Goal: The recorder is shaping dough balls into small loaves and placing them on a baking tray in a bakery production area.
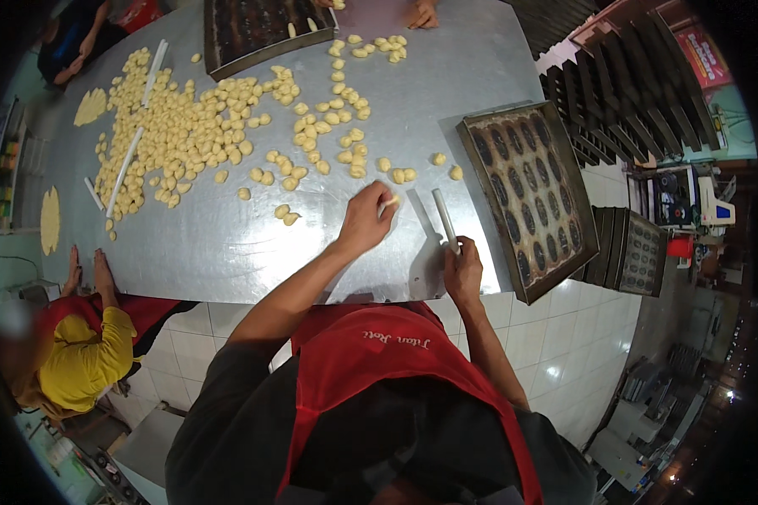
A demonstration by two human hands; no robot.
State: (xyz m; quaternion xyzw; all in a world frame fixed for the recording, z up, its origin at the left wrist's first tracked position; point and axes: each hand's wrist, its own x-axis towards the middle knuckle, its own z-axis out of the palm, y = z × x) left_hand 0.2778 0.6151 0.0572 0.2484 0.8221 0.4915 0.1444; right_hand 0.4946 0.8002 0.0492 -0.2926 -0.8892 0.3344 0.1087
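My left hand (367, 220) is over the metal table, fingers curled around a small piece of pale yellow dough (393, 201) that shows at the fingertips. In my right hand (463, 271) is a thin, light grey rolling pin (445, 217), gripped near its lower end and pointing away from me. Just beyond my hands lie a few loose dough balls (403, 175), and a larger heap of dough balls (177, 135) spreads over the left part of the table.
A dark baking tray (526, 290) with oval hollows lies at the table's right edge. Another tray (215, 69) holds dough strips at the far side. White rods (126, 168) lie among the heap. Co-workers' hands (101, 273) rest at the left edge. Stacked trays (640, 93) stand at right.
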